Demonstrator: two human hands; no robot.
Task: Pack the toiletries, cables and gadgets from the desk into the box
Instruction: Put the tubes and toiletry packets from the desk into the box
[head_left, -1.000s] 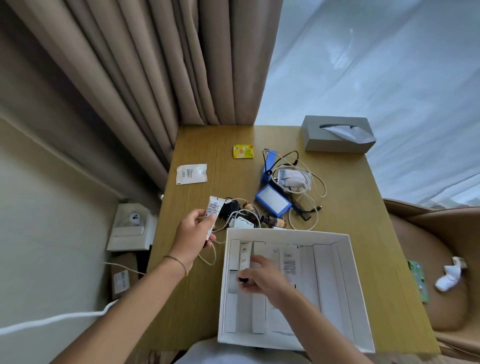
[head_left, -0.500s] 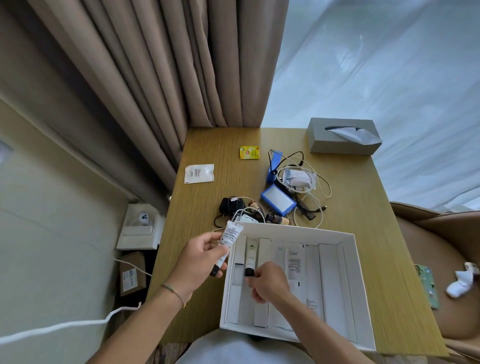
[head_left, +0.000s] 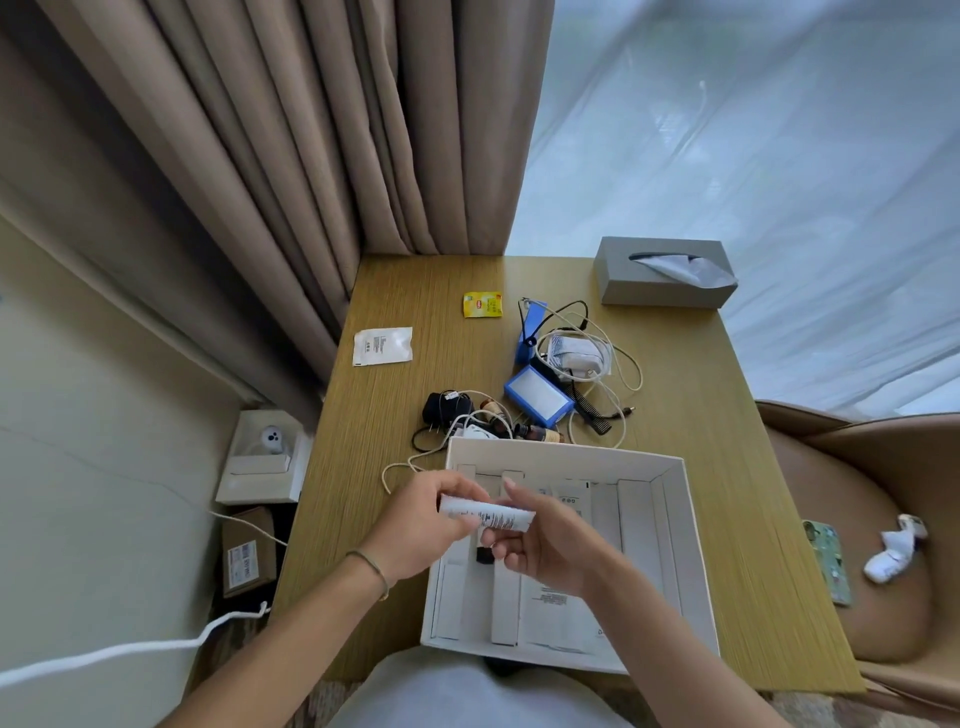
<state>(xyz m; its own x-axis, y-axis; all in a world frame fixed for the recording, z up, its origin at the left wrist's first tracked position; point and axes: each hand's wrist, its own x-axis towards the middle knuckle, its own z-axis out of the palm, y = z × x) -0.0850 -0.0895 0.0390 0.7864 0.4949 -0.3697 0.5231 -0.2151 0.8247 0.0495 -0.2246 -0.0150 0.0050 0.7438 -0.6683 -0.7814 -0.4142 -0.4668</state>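
Observation:
A white open box sits at the desk's near edge, with several white tubes and packets lying flat inside. Above its left part, my left hand and my right hand both hold one white tube with black print, lying roughly level. Behind the box lies a tangle: a black plug adapter, small brown bottles, white cables, a white charger, a blue-framed pad, a blue case and a black comb.
A white sachet and a yellow tea packet lie on the wooden desk further back. A grey tissue box stands at the far right corner. Curtains hang behind; a tan chair stands at the right.
My left hand carried the white tube from the desk's pile to above the box. My right hand left the tubes in the box and took hold of that tube too.

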